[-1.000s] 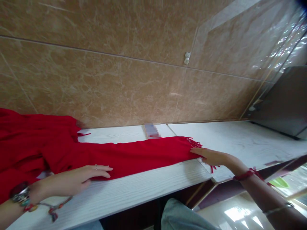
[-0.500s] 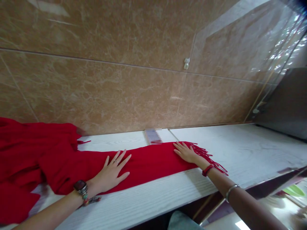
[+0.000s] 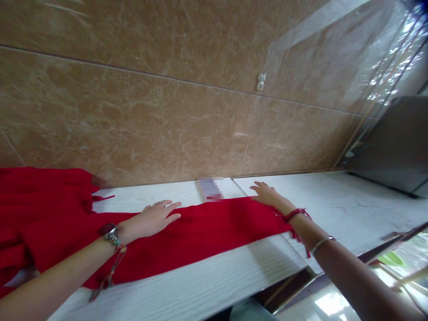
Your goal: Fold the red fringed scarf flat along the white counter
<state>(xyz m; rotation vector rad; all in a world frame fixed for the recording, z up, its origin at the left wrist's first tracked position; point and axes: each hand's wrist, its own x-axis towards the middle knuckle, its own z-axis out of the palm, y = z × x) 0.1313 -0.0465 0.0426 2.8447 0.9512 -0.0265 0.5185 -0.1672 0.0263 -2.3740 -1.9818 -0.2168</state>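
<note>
A long red scarf [image 3: 203, 229] lies spread along a white wood-grain counter [image 3: 200, 285], its fringe at the right end partly hidden behind my right forearm. The rest of the red cloth is bunched in folds at the left. My left hand [image 3: 150, 219] is over the scarf's upper middle, fingers stretched out and holding nothing. Near the far edge of the fringed end is my right hand [image 3: 267, 195], fingers apart and nothing gripped. Whether either palm touches the cloth, I cannot tell.
Behind the counter rises a brown marbled tile wall [image 3: 160, 129] with a small white hook [image 3: 261, 81]. A blurred-out small box [image 3: 210, 189] stands against it, beside the scarf. At the far right is a dark grey appliance [image 3: 394, 142]; a green bowl [image 3: 391, 258] shows below the counter's edge.
Both hands have come up from lying flat on the scarf, shifting towards its far edge. The scarf's right end sits slightly further left, and the view has shifted a little.
</note>
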